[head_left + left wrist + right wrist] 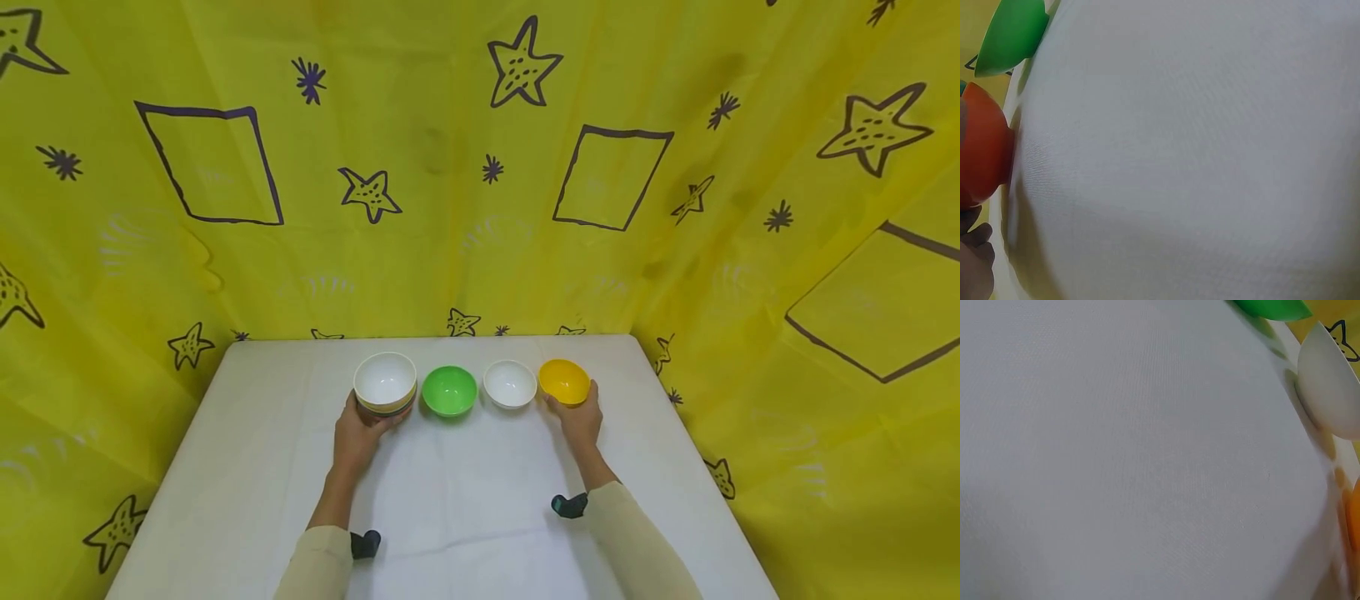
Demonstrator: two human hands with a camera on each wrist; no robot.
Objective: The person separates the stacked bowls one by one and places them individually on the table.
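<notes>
At the left of a row of bowls, my left hand (357, 435) grips a stack, its thumb and fingers around the sides. A white bowl (385, 379) tops that stack, with yellowish and dark green rims under it. The left wrist view shows an orange-red bowl (986, 150) at its bottom. My right hand (582, 423) holds a yellow-orange bowl (565, 382) at the right end, thumb on the near left side and fingers on the right. Between the hands stand a green bowl (450, 392) and a single white bowl (511, 384), both upright.
A white cloth-covered table (465, 483) lies under the bowls. Yellow curtains (435, 250) with dark stars and rectangles hang behind and along both sides. Dark wrist-worn devices (366, 545) stick out inward from both sleeves.
</notes>
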